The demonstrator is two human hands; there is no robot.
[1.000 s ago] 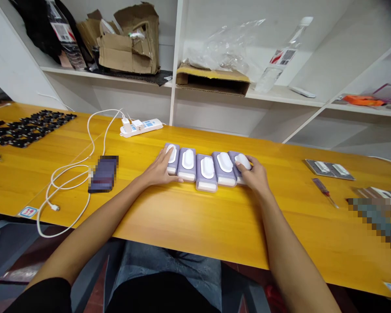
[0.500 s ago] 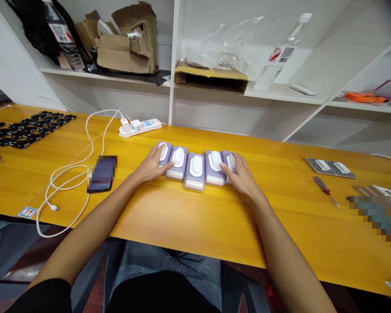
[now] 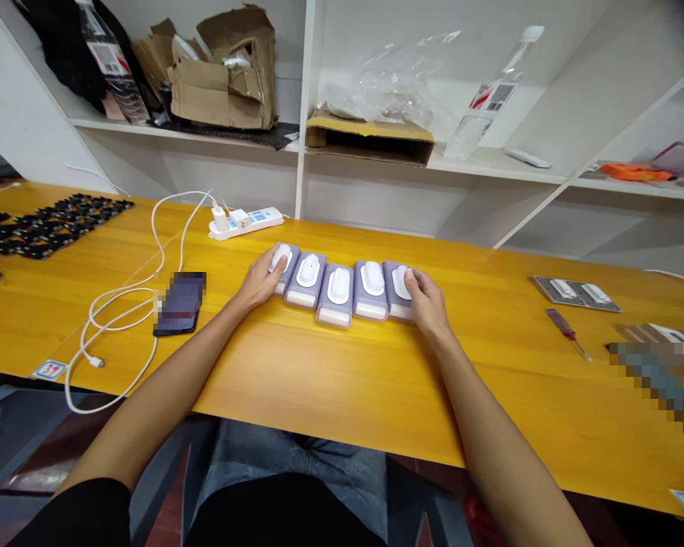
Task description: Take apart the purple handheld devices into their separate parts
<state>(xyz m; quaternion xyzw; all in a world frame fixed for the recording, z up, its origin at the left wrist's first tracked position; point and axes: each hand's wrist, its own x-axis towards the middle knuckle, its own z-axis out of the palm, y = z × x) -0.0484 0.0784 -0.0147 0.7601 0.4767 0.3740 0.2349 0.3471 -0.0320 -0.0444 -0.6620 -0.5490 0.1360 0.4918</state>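
Several flat lilac cases, each topped by a white oval piece, stand side by side in a slightly uneven row. The middle case (image 3: 335,311) sits a little nearer to me than the others. At the row's left end, my left hand (image 3: 256,281) holds the leftmost case (image 3: 292,257), its thumb against the white oval piece. My right hand (image 3: 430,304) grips the rightmost case (image 3: 396,305) by its outer side, thumb at the edge of its oval piece. The undersides of both end cases are hidden.
A phone (image 3: 179,304), a looped white cable (image 3: 114,292) and a power strip (image 3: 256,220) lie to the left. Rows of small black parts (image 3: 51,224) are farther left. On the right are a plate with two white pieces (image 3: 578,293) and a screwdriver (image 3: 564,327).
The row has shifted slightly away from me and to the left. Both thumbs have moved outward, so each hand touches only its end case, and the right-end case shows more.
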